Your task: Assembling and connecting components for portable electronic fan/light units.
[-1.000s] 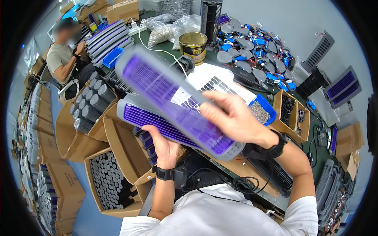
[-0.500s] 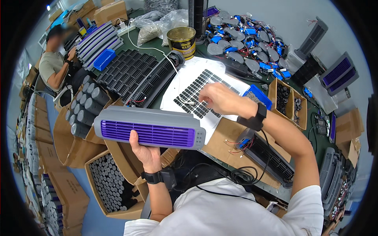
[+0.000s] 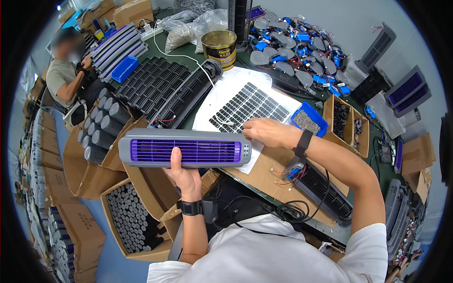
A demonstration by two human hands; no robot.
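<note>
Bright, cool, even light fills the room, seemingly from overhead. The white shirt (image 3: 273, 254) and paper (image 3: 238, 77) look palest; shadows on the bench (image 3: 258, 192) are soft. The middle is crisp. Fisheye distortion bends the boxes (image 3: 80, 240) toward the softer left rim, black borders frame everything, and 1 blurred patch veils a seated person (image 3: 61, 82).

Clock reference: slatted housing (image 3: 186, 150) at centre, 12 o'clock straight ahead. Left hand (image 3: 186, 181): at the housing's 6 o'clock edge. Right hand (image 3: 266, 133): just beside its 3 o'clock end. At 1: can (image 3: 222, 53) on bench (image 3: 186, 54). At 2: paper sheet (image 3: 255, 78), heaped parts (image 3: 295, 54) beyond. Between 2 and 3: tray (image 3: 322, 131). At 3: divided box (image 3: 347, 145). Between 3 and 4: slotted unit (image 3: 328, 191) on flat cardboard (image 3: 266, 165). At 7: carton (image 3: 146, 257) containing cylinders (image 3: 125, 207). At 10: co-worker (image 3: 63, 78).
</note>
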